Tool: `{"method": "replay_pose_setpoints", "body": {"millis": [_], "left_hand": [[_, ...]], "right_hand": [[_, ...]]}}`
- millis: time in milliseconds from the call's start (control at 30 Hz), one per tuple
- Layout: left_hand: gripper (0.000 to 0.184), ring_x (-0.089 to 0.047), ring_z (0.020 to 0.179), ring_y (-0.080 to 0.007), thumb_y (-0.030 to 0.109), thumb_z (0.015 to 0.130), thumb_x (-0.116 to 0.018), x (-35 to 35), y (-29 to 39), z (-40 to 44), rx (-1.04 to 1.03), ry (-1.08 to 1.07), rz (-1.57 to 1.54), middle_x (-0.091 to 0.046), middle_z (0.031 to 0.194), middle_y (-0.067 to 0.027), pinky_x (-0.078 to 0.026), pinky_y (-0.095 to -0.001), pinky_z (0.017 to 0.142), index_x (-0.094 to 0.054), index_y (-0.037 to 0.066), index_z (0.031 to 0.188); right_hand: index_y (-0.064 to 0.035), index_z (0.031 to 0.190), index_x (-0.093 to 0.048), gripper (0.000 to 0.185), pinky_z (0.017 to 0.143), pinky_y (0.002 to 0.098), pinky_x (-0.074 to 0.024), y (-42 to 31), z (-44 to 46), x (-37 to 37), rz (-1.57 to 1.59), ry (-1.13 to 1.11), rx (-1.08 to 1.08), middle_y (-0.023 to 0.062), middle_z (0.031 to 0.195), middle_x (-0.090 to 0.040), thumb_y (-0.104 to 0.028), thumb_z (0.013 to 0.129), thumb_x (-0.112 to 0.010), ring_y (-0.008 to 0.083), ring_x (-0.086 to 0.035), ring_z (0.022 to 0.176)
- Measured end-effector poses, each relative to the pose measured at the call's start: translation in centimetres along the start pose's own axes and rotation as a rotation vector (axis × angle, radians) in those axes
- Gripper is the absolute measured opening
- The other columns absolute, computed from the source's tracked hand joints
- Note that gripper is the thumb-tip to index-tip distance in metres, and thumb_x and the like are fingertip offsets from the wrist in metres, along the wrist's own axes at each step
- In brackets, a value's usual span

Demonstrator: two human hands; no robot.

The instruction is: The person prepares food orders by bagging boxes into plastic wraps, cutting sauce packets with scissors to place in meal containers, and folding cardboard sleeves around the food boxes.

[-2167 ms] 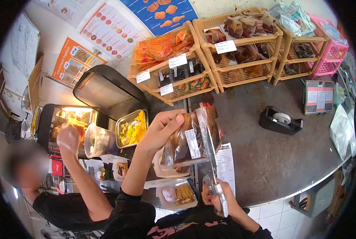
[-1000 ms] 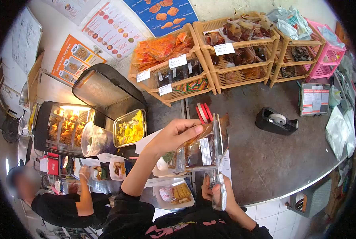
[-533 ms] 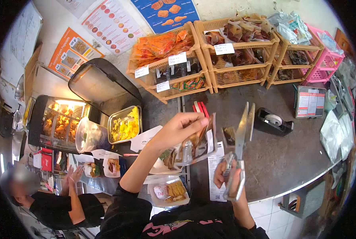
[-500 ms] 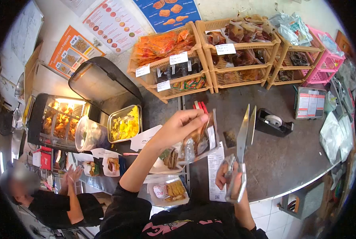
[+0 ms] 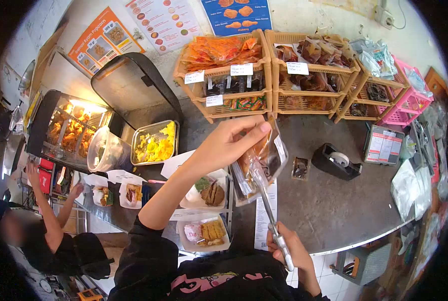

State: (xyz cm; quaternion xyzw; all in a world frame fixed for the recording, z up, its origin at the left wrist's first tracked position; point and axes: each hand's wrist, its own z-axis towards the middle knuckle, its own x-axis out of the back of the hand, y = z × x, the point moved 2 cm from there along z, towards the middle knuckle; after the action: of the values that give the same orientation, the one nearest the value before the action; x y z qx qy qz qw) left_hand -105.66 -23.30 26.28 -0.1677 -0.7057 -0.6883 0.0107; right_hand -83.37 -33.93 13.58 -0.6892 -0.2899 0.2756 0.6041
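My left hand (image 5: 241, 138) pinches the top of a clear plastic sauce pouch (image 5: 274, 163) with brown contents and a white label, holding it up over the counter. My right hand (image 5: 295, 247) grips a pair of metal scissors (image 5: 267, 204) by the handles. Their blades point up and lie against the pouch; whether they have cut into it I cannot tell. Just beneath sits an open paper box with sliced brown meat (image 5: 212, 194) and greens. A second box with golden fried pieces (image 5: 214, 232) stands nearer to me. A printed receipt (image 5: 266, 220) lies beside them.
A small dark sachet (image 5: 300, 168) and a black tape dispenser (image 5: 336, 161) are on the counter, right of the pouch. Tan basket racks (image 5: 311, 90) line the wall. Left are a metal tray of yellow food (image 5: 155, 143) and a lit chicken display (image 5: 73, 125). A co-worker (image 5: 58, 241) stands at lower left.
The scissors have swung left from beside the pouch onto it, their spread blades coming together. My view has shifted slightly. The co-worker's hands have moved apart.
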Motion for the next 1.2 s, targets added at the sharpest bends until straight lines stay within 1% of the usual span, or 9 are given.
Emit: {"method": "replay_pose_setpoints", "body": {"millis": [100, 233, 367, 567, 767, 1000, 1100, 1167, 1200], "left_hand": [[0.028, -0.044, 0.058, -0.0018, 0.032, 0.094, -0.046, 0.2, -1.0, -0.6, -0.113, 0.037, 0.02, -0.047, 0.067, 0.0048, -0.035, -0.0189, 0.049, -0.054, 0.006, 0.086], [0.029, -0.038, 0.063, -0.0016, 0.031, 0.095, -0.044, 0.9, -0.6, -1.6, 0.009, -0.005, -0.004, -0.042, 0.068, 0.0069, -0.033, -0.0189, 0.054, -0.052, 0.005, 0.083], [0.031, -0.037, 0.063, -0.0019, 0.032, 0.095, -0.043, 1.2, -0.6, -2.3, -0.082, 0.004, 0.049, -0.04, 0.067, 0.0066, -0.032, -0.0191, 0.055, -0.049, 0.005, 0.08], [0.033, -0.036, 0.064, -0.0021, 0.032, 0.095, -0.042, 1.3, -1.0, -2.9, -0.066, -0.049, 0.038, -0.037, 0.067, 0.0062, -0.031, -0.0196, 0.056, -0.047, 0.006, 0.076], [0.033, -0.037, 0.062, -0.0014, 0.032, 0.095, -0.043, 0.7, -0.2, -3.5, -0.03, -0.021, 0.003, -0.038, 0.067, 0.0059, -0.03, -0.0186, 0.053, -0.049, 0.005, 0.077], [0.033, -0.04, 0.063, -0.0039, 0.034, 0.094, -0.045, 0.6, -1.2, -3.4, -0.083, 0.002, 0.038, -0.044, 0.068, 0.0028, -0.033, -0.0211, 0.055, -0.052, 0.003, 0.084], [0.033, -0.039, 0.061, -0.0038, 0.034, 0.094, -0.044, 0.5, -0.9, -3.5, -0.077, -0.003, 0.052, -0.043, 0.067, 0.0028, -0.033, -0.021, 0.053, -0.052, 0.004, 0.084], [0.031, -0.036, 0.057, -0.0012, 0.031, 0.095, -0.043, 0.5, -0.8, -3.7, -0.084, -0.004, 0.062, -0.037, 0.063, 0.0063, -0.029, -0.0188, 0.049, -0.05, 0.006, 0.079], [0.031, -0.036, 0.056, -0.0012, 0.031, 0.095, -0.043, 0.6, -0.9, -3.7, -0.101, -0.007, 0.06, -0.037, 0.062, 0.0062, -0.029, -0.0187, 0.048, -0.05, 0.006, 0.079]], "right_hand": [[-0.0048, 0.082, -0.041, 0.06, 0.055, 0.0292, -0.0404, -0.5, 0.7, 0.0, 0.062, -0.058, 0.033, 0.0036, 0.064, -0.049, -0.06, 0.072, -0.061, 0.0159, -0.051, 0.056], [-0.0047, 0.084, -0.041, 0.063, 0.054, 0.0281, -0.0391, -1.2, 1.1, -0.1, 0.082, -0.177, 0.051, 0.0028, 0.064, -0.046, -0.064, 0.072, -0.058, 0.0136, -0.047, 0.056], [-0.0031, 0.089, -0.042, 0.069, 0.054, 0.0277, -0.0376, -1.0, 0.9, -0.7, 0.115, -0.246, -0.014, 0.0034, 0.067, -0.045, -0.068, 0.07, -0.056, 0.0129, -0.044, 0.057], [-0.0005, 0.099, -0.039, 0.067, 0.054, 0.027, -0.0359, -0.1, 0.8, -1.5, 0.347, -0.256, -0.009, 0.0053, 0.076, -0.042, -0.061, 0.075, -0.057, 0.0131, -0.039, 0.062], [-0.0001, 0.098, -0.037, 0.074, 0.055, 0.0265, -0.0346, -1.3, 0.7, -2.0, 0.172, -0.265, -0.001, 0.0048, 0.075, -0.039, -0.068, 0.072, -0.054, 0.0129, -0.038, 0.063], [0.0017, 0.103, -0.036, 0.075, 0.055, 0.0261, -0.0339, -0.6, 0.7, -3.0, 0.299, -0.292, 0.083, 0.0052, 0.075, -0.039, -0.066, 0.076, -0.051, 0.0134, -0.037, 0.063], [0.0035, 0.11, -0.034, 0.084, 0.055, 0.0262, -0.0341, -0.6, 0.6, -3.3, 0.275, -0.289, 0.087, 0.0053, 0.075, -0.039, -0.07, 0.073, -0.051, 0.0136, -0.037, 0.063], [-0.005, 0.089, -0.041, 0.081, 0.055, 0.0244, -0.0304, -1.3, 0.5, -3.5, 0.356, -0.195, -0.073, 0.0015, 0.076, -0.036, -0.077, 0.057, -0.059, 0.0111, -0.036, 0.066], [-0.005, 0.089, -0.041, 0.081, 0.055, 0.0244, -0.0304, -1.4, 0.5, -3.6, 0.353, -0.196, -0.073, 0.0015, 0.076, -0.036, -0.077, 0.057, -0.059, 0.0111, -0.036, 0.066]]}}
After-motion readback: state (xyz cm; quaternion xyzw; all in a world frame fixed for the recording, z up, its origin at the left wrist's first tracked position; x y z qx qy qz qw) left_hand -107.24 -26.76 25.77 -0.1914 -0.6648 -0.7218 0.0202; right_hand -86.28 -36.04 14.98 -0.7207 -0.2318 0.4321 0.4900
